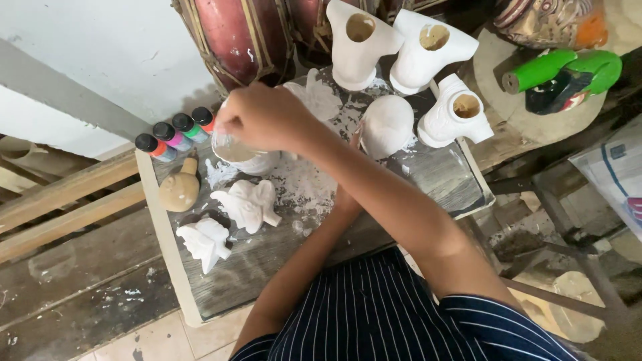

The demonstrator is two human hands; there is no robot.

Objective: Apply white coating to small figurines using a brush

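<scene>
White-splashed board (428, 175): right hand (264, 119) fisted over the cup (244, 155) rim, left hand hidden, figures crowding close.

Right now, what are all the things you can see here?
paint bottles: four, black caps, orange, pink, green and red, in a row at the board's far left corner
cup: one, white, under the right hand
white figures: two, lying on the board's left part
tan figure: one, beside the bottles
hollow white pieces: three, with round holes, at the far edge
rounded white piece: one, mid board
green figure: one, on a round slab to the right
board: one, grey, paint-splashed
hands: right hand over the cup; left hand mostly hidden behind the right arm
</scene>
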